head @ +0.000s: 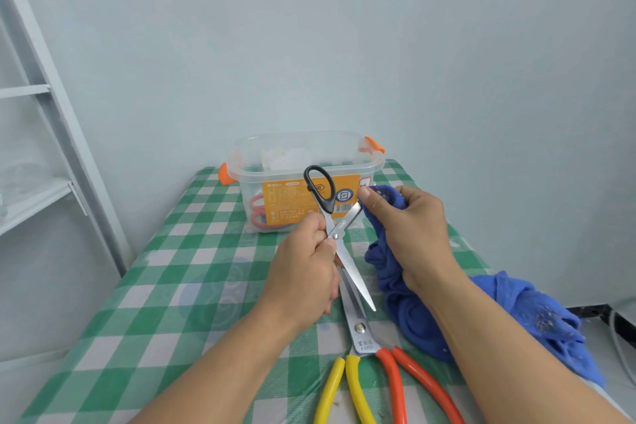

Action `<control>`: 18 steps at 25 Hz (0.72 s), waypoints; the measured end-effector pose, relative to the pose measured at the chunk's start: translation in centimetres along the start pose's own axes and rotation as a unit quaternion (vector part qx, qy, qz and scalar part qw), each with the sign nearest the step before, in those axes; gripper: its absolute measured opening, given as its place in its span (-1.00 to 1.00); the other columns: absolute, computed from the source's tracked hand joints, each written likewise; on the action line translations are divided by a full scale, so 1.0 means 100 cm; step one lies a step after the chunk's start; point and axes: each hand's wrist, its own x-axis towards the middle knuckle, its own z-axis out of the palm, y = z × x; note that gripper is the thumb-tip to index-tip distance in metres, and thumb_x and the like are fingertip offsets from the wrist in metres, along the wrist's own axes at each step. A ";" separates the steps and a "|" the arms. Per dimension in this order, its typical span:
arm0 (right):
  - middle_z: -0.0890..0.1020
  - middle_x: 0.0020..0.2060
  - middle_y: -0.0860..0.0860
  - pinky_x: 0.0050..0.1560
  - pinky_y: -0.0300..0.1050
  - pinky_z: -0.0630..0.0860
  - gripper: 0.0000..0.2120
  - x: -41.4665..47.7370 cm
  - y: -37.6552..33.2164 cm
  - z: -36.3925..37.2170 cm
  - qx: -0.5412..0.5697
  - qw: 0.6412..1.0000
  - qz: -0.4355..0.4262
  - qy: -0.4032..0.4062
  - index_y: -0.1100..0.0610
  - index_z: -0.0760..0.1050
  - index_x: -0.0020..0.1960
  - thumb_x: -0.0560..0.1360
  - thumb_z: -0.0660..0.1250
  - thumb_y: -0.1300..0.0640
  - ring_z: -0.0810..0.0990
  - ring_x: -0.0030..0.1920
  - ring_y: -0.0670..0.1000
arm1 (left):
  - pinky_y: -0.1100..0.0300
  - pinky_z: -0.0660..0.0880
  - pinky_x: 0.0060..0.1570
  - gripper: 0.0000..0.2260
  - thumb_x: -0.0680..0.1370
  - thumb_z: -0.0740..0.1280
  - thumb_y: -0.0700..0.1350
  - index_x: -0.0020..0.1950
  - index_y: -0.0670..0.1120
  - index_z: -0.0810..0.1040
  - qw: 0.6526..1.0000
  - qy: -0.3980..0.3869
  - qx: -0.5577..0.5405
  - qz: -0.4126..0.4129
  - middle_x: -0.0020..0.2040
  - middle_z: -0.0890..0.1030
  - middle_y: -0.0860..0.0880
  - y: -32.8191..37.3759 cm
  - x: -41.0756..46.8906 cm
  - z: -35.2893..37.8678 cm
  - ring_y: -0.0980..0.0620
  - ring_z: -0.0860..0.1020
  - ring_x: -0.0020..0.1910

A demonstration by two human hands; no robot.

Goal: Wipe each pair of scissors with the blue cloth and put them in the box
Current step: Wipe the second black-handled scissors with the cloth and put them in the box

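Both our hands are busy: left hand grips the black-handled scissors at the pivot, blades spread, above the tabletop; right hand clutches the blue cloth, pinching one blade. Clear box behind holds red-handled scissors.

A green-and-white checked plastic tablecloth spreads from near to far centre; a white metal shelving frame stands left, against the pale wall.
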 end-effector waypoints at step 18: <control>0.47 -0.45 0.10 -0.55 -0.21 0.43 -0.63 0.012 -0.008 -0.014 -0.002 0.995 -0.027 0.095 0.38 0.52 -0.20 0.46 0.54 0.08 0.39 -0.50 -0.02 | 0.17 0.28 -0.57 -0.93 0.67 0.10 -0.31 0.02 -0.28 0.34 0.999 -0.030 -0.004 0.013 -0.41 0.38 -0.16 -0.001 -0.002 0.002 0.02 0.32 -0.62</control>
